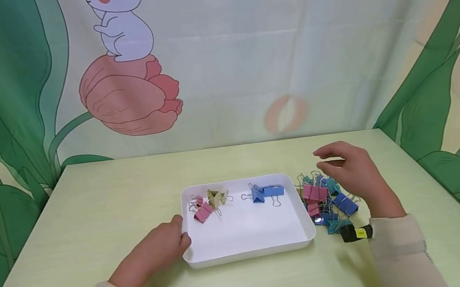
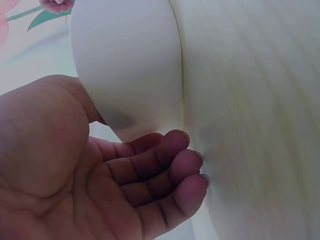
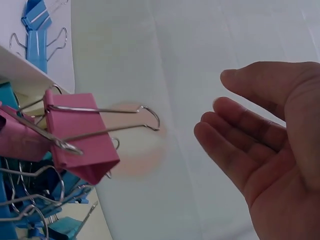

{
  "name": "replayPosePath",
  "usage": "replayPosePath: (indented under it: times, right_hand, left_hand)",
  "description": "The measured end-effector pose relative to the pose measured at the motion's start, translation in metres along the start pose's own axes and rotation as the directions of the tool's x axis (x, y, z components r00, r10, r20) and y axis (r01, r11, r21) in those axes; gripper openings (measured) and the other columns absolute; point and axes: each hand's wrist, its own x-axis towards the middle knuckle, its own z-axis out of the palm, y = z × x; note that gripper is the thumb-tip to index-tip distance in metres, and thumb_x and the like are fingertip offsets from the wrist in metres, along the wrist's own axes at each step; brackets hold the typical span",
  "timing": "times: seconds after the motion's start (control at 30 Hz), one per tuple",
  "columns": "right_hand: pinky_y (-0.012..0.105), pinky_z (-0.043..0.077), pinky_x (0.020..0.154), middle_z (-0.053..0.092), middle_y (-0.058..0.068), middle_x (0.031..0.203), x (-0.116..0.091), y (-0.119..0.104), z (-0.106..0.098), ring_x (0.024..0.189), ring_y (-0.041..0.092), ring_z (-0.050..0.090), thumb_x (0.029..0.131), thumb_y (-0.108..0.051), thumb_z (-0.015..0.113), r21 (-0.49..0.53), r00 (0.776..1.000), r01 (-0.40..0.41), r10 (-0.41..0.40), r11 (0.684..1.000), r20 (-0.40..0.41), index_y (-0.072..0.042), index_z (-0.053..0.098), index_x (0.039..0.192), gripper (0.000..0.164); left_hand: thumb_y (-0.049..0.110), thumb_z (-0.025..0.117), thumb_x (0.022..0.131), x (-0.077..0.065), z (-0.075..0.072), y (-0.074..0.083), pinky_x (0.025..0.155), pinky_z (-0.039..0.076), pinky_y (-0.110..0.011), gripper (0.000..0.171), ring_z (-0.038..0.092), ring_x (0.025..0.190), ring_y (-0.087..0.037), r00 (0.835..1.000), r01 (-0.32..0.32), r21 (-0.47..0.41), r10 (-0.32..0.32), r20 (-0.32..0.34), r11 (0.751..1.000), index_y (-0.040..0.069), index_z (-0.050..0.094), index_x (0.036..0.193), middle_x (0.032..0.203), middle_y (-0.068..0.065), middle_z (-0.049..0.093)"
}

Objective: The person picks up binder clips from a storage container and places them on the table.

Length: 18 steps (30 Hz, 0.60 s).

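Many clips (image 1: 315, 193) lie near right hand (image 1: 354, 174); left hand (image 1: 156, 249) grips tray (image 1: 249, 231).

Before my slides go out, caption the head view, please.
Left hand holds the white tray; right hand hovers near the binder clip pile.

I can read no text. Behind my right hand (image 1: 358, 176), the yellow label (image 1: 361, 232) on the black wrist camera (image 1: 347, 234) is illegible.

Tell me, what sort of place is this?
Probably an indoor tabletop work spot, perhaps set up for filming: a pale table, a flower-printed backdrop behind it, and a white tray beside piled binder clips.
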Motion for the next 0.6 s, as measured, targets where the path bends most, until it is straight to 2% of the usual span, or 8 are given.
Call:
replayPosePath:
  times: [0.17, 0.37, 0.6]
  right_hand:
    - [0.042, 0.052, 0.091, 0.060, 0.009, 0.123, 0.001, -0.002, 0.006, 0.115, 0.030, 0.061, 0.092, -0.018, 0.064, 0.071, 1.000, -0.010, 0.011, 0.997, -0.009, -0.012, 0.062, 0.123, 0.031]
    - [0.039, 0.051, 0.092, 0.059, 0.008, 0.126, 0.002, -0.005, 0.014, 0.118, 0.030, 0.060, 0.091, -0.018, 0.066, 0.184, 0.999, -0.036, 0.032, 0.982, 0.021, -0.016, 0.059, 0.128, 0.038]
    - [0.035, 0.050, 0.093, 0.058, 0.007, 0.129, 0.005, -0.011, 0.026, 0.119, 0.027, 0.059, 0.090, -0.016, 0.067, 0.259, 0.999, -0.021, 0.013, 0.966, 0.035, -0.015, 0.057, 0.130, 0.042]
  left_hand:
    - [0.017, 0.047, 0.093, 0.000, 0.000, 0.000, 0.058, 0.038, -0.030, 0.038, 0.046, 0.062, -0.018, 1.000, 0.001, -0.002, -0.001, 0.006, 1.000, -0.012, 0.047, 0.117, 0.072, -0.007, 0.051]
    - [0.017, 0.047, 0.093, 0.001, 0.002, -0.001, 0.058, 0.037, -0.030, 0.036, 0.046, 0.061, -0.018, 1.000, 0.003, 0.004, -0.003, 0.000, 1.000, -0.011, 0.048, 0.115, 0.071, -0.006, 0.051]
    - [0.018, 0.047, 0.093, 0.001, 0.001, -0.001, 0.058, 0.038, -0.031, 0.038, 0.046, 0.062, -0.018, 1.000, 0.014, 0.007, -0.014, 0.007, 1.000, -0.011, 0.047, 0.117, 0.072, -0.007, 0.052]
